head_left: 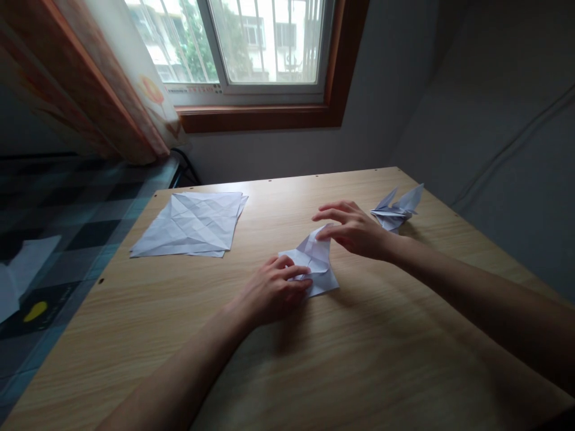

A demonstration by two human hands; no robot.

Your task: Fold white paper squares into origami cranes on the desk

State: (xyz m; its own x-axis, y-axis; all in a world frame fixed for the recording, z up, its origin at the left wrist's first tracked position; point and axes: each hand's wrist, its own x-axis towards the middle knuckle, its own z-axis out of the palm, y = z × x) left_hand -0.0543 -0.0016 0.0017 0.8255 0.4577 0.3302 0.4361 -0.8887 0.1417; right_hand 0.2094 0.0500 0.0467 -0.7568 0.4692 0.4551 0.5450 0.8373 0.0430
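Observation:
A partly folded sheet of white paper lies in the middle of the wooden table, with one pointed flap raised at its far side. My left hand presses down on the near left part of the paper, its fingers bent over the folds and holding it to the tabletop. At the raised flap, my right hand grips the paper near its tip with the lower fingers, while the other fingers stretch out above. The right thumb is mostly hidden.
Creased white sheets lie stacked at the table's far left. A finished-looking folded paper figure with pointed wings stands at the right, beyond my right wrist. A checked cloth covers a surface left of the table. A window is ahead.

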